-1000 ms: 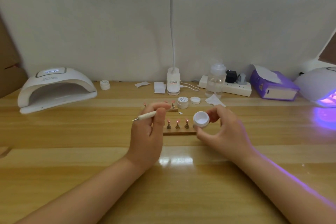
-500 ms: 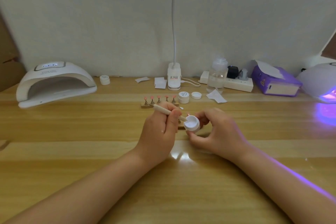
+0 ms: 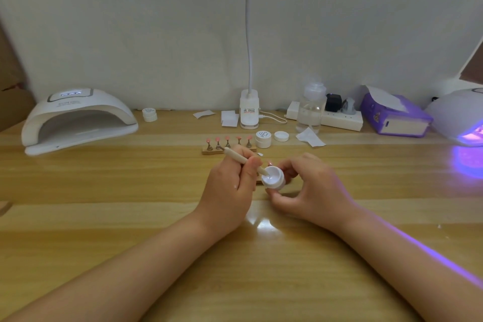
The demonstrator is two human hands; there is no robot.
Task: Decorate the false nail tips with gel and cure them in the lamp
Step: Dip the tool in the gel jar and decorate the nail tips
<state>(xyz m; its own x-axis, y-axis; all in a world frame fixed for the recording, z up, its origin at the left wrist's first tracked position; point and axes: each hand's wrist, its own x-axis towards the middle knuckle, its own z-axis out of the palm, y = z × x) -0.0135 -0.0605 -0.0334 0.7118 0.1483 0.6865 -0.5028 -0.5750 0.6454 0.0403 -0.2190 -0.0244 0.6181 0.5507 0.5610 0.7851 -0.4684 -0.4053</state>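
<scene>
White gel pot pinched by right hand, left hand gripping pen tool, tip inside pot, above wooden table

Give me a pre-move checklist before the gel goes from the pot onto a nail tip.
1. Open gel pot held steady by right hand: ok.
2. Tool gripped by left hand, tip in the pot: ok.
3. Gel picked up on the tool tip: cannot tell.
4. Pink nail tips on the far wooden stand upright and in reach: ok.
5. Near stand visible: not ok, hidden behind the hands.
6. White curing lamp opening unobstructed: ok.
</scene>
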